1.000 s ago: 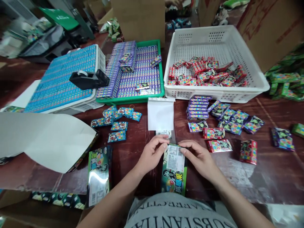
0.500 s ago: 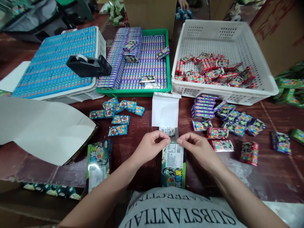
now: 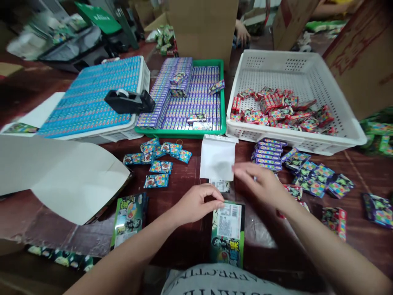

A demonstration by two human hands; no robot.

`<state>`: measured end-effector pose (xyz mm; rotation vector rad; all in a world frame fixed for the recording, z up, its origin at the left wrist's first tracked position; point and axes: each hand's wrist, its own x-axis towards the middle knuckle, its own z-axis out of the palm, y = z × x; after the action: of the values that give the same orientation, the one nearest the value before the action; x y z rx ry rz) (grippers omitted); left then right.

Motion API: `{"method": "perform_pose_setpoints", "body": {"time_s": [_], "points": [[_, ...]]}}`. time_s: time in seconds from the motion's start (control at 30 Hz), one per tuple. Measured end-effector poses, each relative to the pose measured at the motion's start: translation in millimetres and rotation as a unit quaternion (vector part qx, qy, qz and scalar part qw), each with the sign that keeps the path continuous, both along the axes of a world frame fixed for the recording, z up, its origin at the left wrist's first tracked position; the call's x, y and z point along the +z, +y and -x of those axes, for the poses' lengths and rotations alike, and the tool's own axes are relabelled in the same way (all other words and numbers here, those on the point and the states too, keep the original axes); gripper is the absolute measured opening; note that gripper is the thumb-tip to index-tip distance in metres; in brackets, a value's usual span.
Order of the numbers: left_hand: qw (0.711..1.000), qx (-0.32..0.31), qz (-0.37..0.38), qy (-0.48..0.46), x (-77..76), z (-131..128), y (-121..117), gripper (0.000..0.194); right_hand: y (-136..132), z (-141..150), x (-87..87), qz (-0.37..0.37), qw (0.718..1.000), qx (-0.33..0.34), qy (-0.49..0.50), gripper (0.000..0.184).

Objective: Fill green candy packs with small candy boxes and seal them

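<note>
Apparently caught mid-step in edge work on a green packet [image 3: 227, 246], near a white slip [image 3: 217, 157].

Held left hand [image 3: 199, 205] to the far edge of the packet, on the near middle of the dark red table [image 3: 260, 239], with thumb and forefinger almost meeting; impossible to tell a pinch from a touch. Poised right hand [image 3: 260, 182] just beside the slip's right edge, farther off, with narrow, blurred fingers; likewise could not tell contact. Seemingly called next for a light fingertip hold on the slip.
</note>
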<state>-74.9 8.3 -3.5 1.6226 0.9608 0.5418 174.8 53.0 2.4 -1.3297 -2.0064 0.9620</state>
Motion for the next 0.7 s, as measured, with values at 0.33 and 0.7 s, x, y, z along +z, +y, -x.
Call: {"method": "perform_pose_setpoints", "body": {"time_s": [0.33,0.7], "points": [[0.919,0.390,-0.054,-0.010,-11.3,-1,131,0.056,136,41,-18.4,0.016,0.989,-0.083,-0.121,0.022],[0.907,0.415,0.007,-0.075,-31.0,-13,150,0.051,130,32,-35.9,0.106,0.992,-0.041,-0.055,0.029]]}}
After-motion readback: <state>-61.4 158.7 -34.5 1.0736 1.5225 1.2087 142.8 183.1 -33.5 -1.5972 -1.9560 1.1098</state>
